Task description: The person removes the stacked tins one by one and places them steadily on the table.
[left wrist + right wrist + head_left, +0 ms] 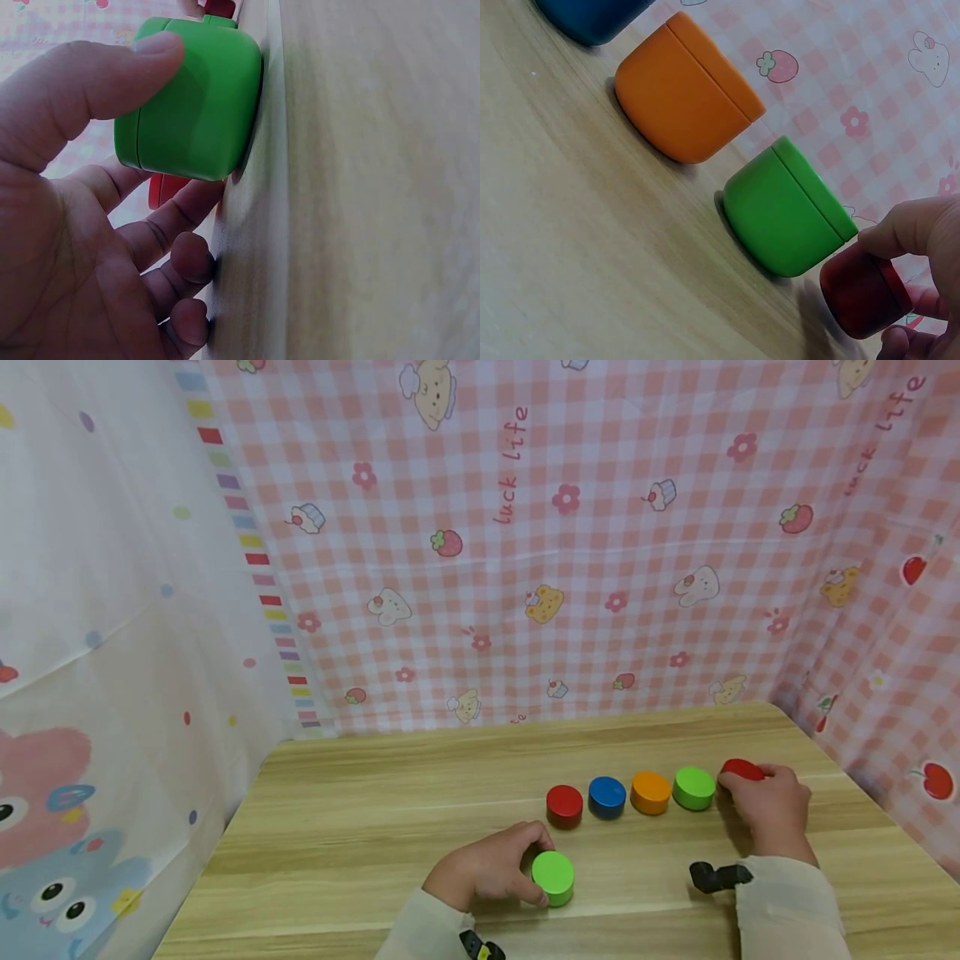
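In the head view my left hand [495, 867] holds a small green lidded round container [553, 878], which stands upright near the table's front. The left wrist view shows the thumb against the side of this green container [199, 101], with the other fingers behind and below. Farther right, my right hand [776, 810] pinches a red container [742, 769] at the right end of a row. Seen from the right wrist, thumb and fingers lie on either side of that dark red container [862, 292]. A second green container [693, 788] stands just left of it.
The row goes on leftward with an orange container [650, 792], a blue container [607, 797] and another red container [564, 807], slightly apart. All stand on a wooden table [360, 810]. A pink checked cloth [480, 577] hangs behind, with a white cloth [150, 610] at left.
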A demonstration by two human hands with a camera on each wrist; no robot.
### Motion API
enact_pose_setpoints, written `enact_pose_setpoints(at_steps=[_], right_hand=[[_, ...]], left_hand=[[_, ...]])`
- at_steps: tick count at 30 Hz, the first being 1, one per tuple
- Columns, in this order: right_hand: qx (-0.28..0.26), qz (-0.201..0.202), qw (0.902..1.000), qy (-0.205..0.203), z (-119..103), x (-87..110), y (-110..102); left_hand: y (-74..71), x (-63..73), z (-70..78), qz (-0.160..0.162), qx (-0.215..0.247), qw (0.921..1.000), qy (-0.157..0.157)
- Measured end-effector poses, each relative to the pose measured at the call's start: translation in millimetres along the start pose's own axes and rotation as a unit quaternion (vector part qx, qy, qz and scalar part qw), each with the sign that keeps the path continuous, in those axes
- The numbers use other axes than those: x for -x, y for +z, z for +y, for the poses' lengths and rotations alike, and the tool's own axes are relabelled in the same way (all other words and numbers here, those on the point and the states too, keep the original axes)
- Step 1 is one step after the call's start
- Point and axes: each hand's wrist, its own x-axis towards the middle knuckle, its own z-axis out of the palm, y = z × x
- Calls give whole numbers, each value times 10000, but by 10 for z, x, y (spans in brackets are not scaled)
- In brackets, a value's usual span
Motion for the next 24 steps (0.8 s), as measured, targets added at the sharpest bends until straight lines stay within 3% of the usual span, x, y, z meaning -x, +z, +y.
enact_pose_setpoints(at_steps=[24], right_hand=[[152, -38, 9998, 103, 31, -10, 23]], left_hand=[[0, -9, -17, 39, 25, 10000, -33]])
